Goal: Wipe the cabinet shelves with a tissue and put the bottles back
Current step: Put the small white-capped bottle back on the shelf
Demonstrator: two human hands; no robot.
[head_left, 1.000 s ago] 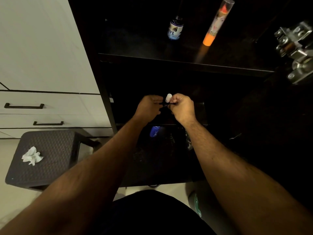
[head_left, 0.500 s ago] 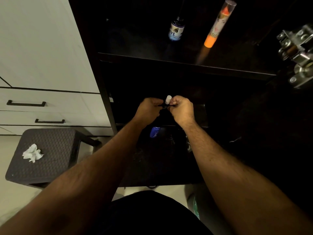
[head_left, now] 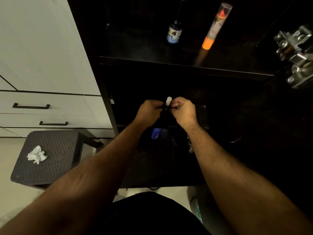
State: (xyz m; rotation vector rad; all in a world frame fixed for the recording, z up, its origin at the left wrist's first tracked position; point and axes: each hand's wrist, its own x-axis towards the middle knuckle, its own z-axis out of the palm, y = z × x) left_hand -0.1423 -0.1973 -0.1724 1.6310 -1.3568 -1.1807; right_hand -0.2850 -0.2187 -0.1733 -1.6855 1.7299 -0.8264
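Upper shelf (head_left: 135, 48) open left of bottle (head_left: 174, 33)

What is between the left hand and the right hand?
In the head view, a small white-capped item sits between the left hand and right hand; both hold it.
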